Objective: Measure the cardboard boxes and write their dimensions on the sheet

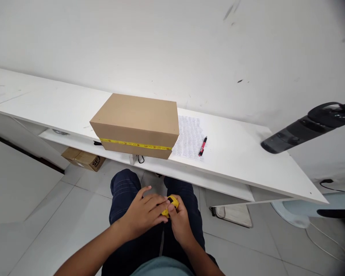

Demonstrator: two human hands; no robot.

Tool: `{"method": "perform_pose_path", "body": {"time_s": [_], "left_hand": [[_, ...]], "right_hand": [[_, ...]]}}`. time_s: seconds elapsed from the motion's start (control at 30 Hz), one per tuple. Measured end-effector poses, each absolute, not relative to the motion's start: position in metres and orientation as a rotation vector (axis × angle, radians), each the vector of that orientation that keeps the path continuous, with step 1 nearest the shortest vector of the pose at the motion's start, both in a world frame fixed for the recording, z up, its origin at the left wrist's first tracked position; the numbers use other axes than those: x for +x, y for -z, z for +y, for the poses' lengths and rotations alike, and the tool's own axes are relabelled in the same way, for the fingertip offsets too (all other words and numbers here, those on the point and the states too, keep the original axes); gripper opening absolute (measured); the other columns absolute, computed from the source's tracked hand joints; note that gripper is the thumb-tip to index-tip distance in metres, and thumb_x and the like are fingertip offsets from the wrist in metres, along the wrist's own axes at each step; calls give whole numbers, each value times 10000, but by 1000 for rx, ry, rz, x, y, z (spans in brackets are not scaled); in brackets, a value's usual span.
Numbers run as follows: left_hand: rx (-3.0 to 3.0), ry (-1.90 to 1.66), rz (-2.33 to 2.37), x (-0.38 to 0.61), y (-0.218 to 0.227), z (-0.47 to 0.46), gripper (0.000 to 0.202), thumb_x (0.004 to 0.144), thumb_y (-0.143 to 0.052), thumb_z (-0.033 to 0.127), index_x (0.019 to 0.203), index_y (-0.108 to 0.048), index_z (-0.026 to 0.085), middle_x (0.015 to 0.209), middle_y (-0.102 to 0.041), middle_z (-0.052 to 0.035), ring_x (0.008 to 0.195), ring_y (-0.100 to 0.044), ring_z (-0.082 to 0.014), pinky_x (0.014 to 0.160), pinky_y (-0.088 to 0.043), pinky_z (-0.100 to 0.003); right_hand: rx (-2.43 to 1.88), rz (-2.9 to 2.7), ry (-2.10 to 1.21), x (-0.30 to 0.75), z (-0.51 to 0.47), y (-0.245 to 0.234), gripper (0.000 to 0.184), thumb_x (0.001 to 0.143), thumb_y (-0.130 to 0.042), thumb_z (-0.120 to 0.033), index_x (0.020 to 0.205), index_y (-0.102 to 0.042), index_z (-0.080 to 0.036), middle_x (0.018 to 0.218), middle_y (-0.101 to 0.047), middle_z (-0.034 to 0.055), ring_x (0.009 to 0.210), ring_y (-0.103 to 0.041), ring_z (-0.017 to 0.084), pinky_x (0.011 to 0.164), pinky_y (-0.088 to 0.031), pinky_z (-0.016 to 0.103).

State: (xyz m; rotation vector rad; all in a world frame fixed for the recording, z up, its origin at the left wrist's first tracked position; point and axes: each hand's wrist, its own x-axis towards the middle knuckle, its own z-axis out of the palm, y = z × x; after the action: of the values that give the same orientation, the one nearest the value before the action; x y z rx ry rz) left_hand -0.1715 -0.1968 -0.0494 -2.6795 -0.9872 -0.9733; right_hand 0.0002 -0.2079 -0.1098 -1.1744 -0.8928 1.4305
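Observation:
Over my lap, my left hand point(143, 214) and my right hand point(179, 224) meet around a small yellow tape measure case point(171, 204). My right hand grips the case, and the fingers of my left hand curl onto its near side. A closed brown cardboard box point(136, 120) sits on the white desk point(247, 161) ahead of me. A yellow strip of tape point(135, 145) runs across the box's front face near its bottom edge. I cannot tell whether that strip joins the case in my hands.
A sheet of printed paper point(189, 136) lies right of the box with a red and black pen point(202, 146) on its edge. A smaller cardboard box point(84, 159) sits on the floor under the desk. A dark device point(307, 128) juts in from the right.

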Motion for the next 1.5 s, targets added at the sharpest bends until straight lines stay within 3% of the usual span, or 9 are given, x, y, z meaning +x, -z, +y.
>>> {"method": "perform_pose_path", "body": {"time_s": [0.3,0.4,0.57,0.7,0.77,0.97,1.13,1.3,1.5], "left_hand": [[-2636,931,-728,-210,20,-204,257,949,-704,274,1173,-692,148,999,-800,-30,843,-706,-116,1087,-500,-363],[-2578,883,-612,-223,5,-198,177,931,-694,169,1104,-717,138,1014,-800,-33,810,-700,-112,1005,-545,-343],[-2199,840,-645,-295,-39,-157,247,872,-715,50,1087,-731,170,992,-799,-44,824,-712,-135,938,-555,-356],[-1830,932,-959,-381,-71,-112,259,856,-777,167,1100,-732,240,1090,-768,-6,882,-692,-155,804,-532,-320],[-1736,999,-1188,-416,-79,-94,155,900,-755,312,1029,-743,227,1072,-758,-1,900,-674,-162,840,-511,-341],[-1769,901,-1504,-465,-90,-61,356,867,-737,590,971,-760,250,895,-756,34,770,-582,-154,971,-391,-386],[-1805,831,-1446,-455,-94,-57,291,890,-725,553,963,-755,273,915,-768,43,739,-590,-151,926,-404,-371],[-1874,659,-1370,-417,-95,-66,202,976,-620,385,1103,-740,285,1079,-779,-11,851,-683,-208,876,-428,-381],[-2018,595,-1293,-377,-100,-81,368,984,-529,305,1324,-658,246,1238,-726,-102,995,-704,-276,890,-468,-417]], "right_hand": [[-1100,-894,-1726,-14,-215,81,603,653,-838,-670,977,-562,-242,671,-573,-57,466,-453,90,426,-399,225],[-1171,-973,-1577,-8,-207,67,567,620,-884,-580,977,-608,-235,696,-617,-33,507,-515,119,439,-439,239],[-1201,-1124,-1012,34,-168,26,512,622,-922,-426,1030,-695,-215,964,-708,42,762,-657,177,662,-576,297],[-1045,-985,-528,69,-123,-11,586,612,-951,-367,1110,-682,-218,1090,-667,44,880,-656,175,722,-570,293],[-916,-946,-391,80,-105,-26,574,613,-957,-318,1113,-689,-231,1116,-647,35,948,-648,178,792,-567,311],[-782,-1012,-316,86,-69,-55,533,640,-944,-288,1123,-723,-252,1142,-641,49,1002,-653,208,848,-578,377],[-840,-1086,-430,73,-41,-60,523,681,-909,-363,1157,-716,-261,1092,-669,41,969,-673,204,889,-582,398],[-940,-1152,-579,52,-28,-55,541,723,-868,-412,1213,-699,-255,1157,-674,51,1027,-680,224,929,-573,426],[-928,-1331,-499,30,-28,-59,472,785,-826,-420,1227,-703,-311,1150,-662,36,1031,-652,215,916,-559,407]]}}
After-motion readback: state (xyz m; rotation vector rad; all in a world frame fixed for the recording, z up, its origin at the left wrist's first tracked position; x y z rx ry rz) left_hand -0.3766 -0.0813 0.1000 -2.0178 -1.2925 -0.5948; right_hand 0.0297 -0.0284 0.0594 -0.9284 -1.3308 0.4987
